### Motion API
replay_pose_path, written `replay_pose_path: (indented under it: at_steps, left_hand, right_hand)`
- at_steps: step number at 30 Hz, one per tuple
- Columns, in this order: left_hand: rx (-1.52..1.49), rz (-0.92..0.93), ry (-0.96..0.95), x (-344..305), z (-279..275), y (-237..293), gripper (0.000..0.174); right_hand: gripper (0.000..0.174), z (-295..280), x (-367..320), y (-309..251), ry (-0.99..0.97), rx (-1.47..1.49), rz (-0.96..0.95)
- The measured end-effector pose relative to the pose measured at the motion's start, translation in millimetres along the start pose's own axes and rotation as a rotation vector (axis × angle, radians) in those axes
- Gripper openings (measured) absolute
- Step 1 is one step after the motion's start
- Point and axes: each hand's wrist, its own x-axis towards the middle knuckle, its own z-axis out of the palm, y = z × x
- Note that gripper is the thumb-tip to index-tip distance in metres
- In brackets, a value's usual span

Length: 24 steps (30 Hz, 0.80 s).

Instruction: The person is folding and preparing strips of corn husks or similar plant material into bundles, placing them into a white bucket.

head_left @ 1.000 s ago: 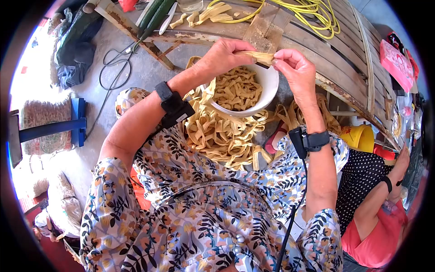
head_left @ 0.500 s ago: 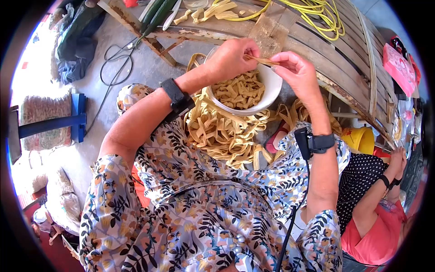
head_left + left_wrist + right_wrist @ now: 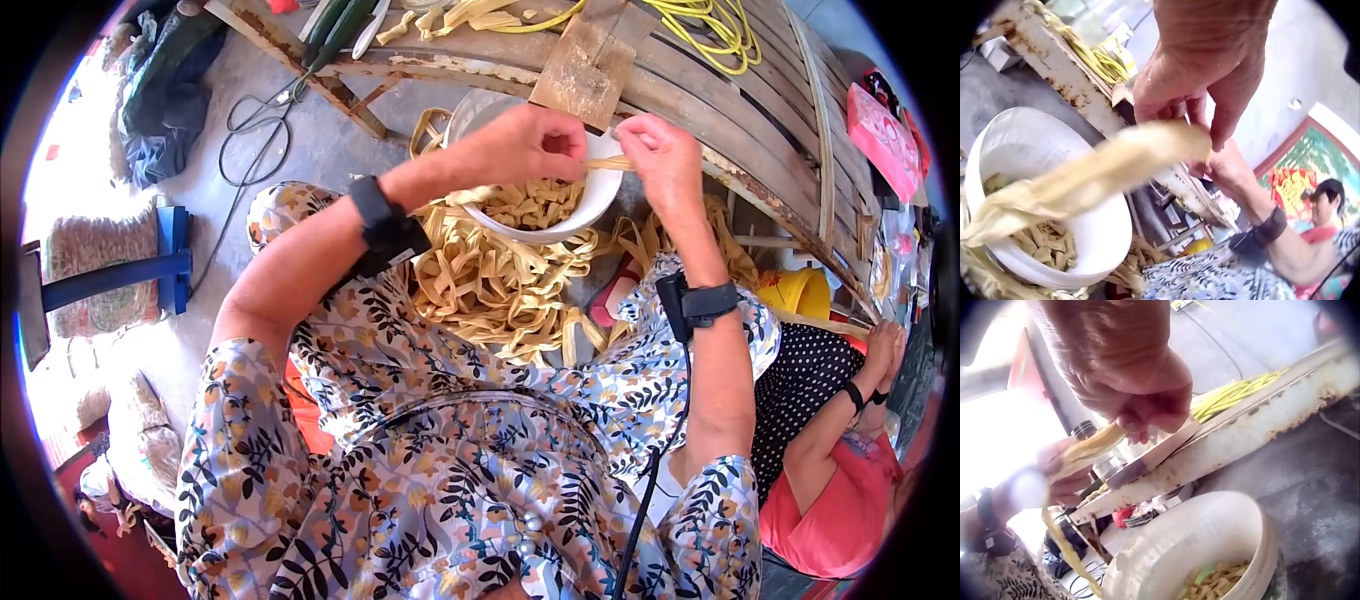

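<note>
My left hand [image 3: 535, 145] grips a long pale yellow strip [image 3: 1104, 172] above the white bucket [image 3: 598, 207]. The thumb and fingers of my right hand [image 3: 662, 165] pinch the end of this strip, and a short flat piece spans between the two hands. In the left wrist view the strip's loose length trails down across the bucket's mouth to its rim. Short cut pieces [image 3: 540, 205] of the same yellow stuff lie inside the bucket. Long uncut strips [image 3: 490, 290] are heaped on the floor in front of my lap.
A slatted bench [image 3: 700, 125] with a rusty edge stands beyond the bucket; a wooden board [image 3: 585, 85] juts out at its edge. Yellow hose [image 3: 715, 35] and green cucumber-like vegetables [image 3: 335, 35] lie on top. Another person [image 3: 830, 490] sits at right near a yellow bucket [image 3: 800, 292].
Both hands have come down slightly from the board towards my body, still holding a strip between them. The other person's hands at the right have come together.
</note>
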Motion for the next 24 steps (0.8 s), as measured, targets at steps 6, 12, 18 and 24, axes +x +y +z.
replay_pose_path:
  at_steps: [6, 12, 18, 24]
  left_hand:
    - [-0.08, -0.105, -0.117, -6.0, -13.2, -23.6, 0.028]
    - [-0.064, 0.021, -0.16, 7.0, 35.0, -20.6, 0.035]
    - [-0.082, -0.144, -0.099, -2.1, 8.8, -14.2, 0.019]
    - [-0.051, -0.065, -0.02, 1.1, -34.4, -22.3, 0.015]
  right_hand:
    - [0.008, -15.6, -2.0, 8.3, -0.145, 0.129, 0.11]
    - [0.009, -14.7, 1.8, -11.1, -0.094, 0.169, 0.081]
    - [0.006, -35.0, 0.0, 10.5, -0.03, -0.129, 0.098]
    - [0.01, -4.6, -20.3, -13.6, -0.586, 0.057, 0.203]
